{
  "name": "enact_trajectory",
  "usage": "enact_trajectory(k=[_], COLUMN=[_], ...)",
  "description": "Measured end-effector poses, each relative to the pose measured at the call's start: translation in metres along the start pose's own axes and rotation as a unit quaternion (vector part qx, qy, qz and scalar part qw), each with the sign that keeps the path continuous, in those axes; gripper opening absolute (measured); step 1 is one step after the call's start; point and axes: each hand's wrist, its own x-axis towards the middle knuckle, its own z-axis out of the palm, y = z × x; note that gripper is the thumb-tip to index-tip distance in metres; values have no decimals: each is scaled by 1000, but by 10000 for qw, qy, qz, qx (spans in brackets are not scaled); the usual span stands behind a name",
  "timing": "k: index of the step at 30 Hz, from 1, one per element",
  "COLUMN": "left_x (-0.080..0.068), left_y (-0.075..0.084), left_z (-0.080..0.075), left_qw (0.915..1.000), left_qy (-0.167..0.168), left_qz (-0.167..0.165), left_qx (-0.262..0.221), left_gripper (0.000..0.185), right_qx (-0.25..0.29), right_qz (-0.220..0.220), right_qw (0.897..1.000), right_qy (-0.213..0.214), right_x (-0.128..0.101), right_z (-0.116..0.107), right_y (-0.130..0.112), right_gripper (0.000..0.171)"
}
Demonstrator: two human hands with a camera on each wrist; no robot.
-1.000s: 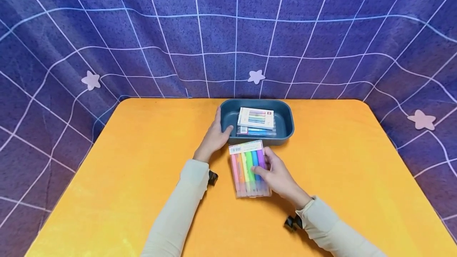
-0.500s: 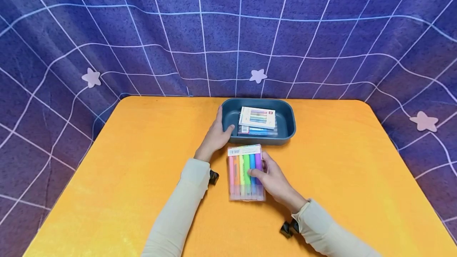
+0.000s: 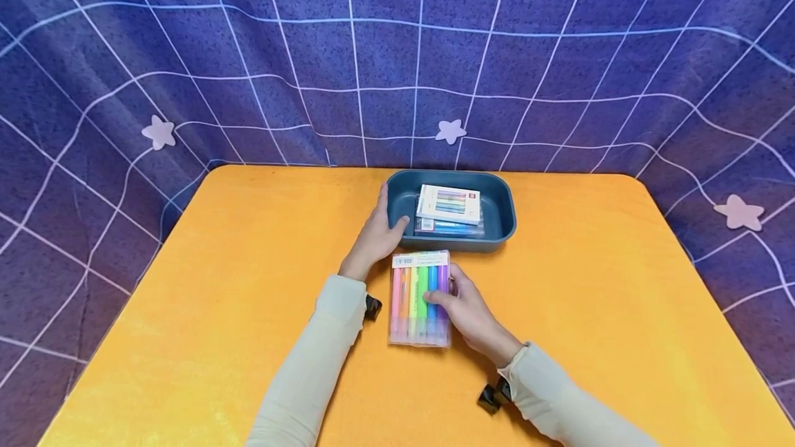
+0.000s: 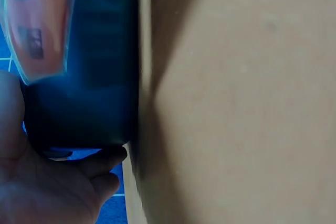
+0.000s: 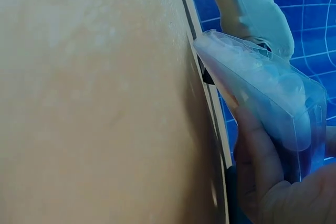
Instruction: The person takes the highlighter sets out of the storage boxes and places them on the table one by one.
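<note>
Head view: right hand (image 3: 467, 314) grips marker pack (image 3: 419, 297) at right edge.

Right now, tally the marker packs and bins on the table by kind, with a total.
Clear plastic packs of coloured markers: 3; one in the right hand at, white-labelled one stacked on another in the bin.
Dark teal plastic bins: 1, left hand on its corner.
Total: 4
</note>
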Motion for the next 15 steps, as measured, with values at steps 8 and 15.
enact_trajectory(k=[8,15], left_x=[-1,-1], left_y=[4,1], left_z=[1,1], left_qw=[9999,10000], left_qy=[11,34], left_qz=[13,-30], left_qx=[-112,-69], left_gripper=[85,85], right_qx=[49,6], right_qz=[139,196], right_qw=[9999,9998], right_qy=[-11,37], right_x=[4,10], right_z=[6,11], right_y=[-3,0], right_gripper=[58,61])
